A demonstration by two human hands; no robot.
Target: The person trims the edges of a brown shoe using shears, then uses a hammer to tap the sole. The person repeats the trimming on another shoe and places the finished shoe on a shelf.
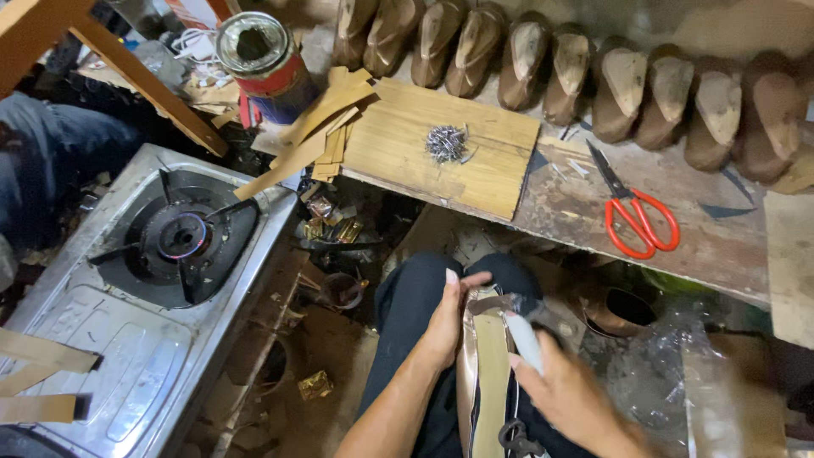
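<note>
Both hands grip one shoe (483, 373): left (445, 322) steadying, right (564, 390) clutching a tool (521, 335).

Ten shoe lasts (585, 72) in a row along the top. One pair of red scissors (636, 216). One pile of nails (447, 142). One can (264, 55) upper left. One gas stove (182, 233) left. Two hands.

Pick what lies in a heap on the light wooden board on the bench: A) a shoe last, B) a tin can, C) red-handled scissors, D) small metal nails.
D: a small heap of metal nails sits in the middle of the wooden board, while the scissors lie on the bench to its right.
</note>
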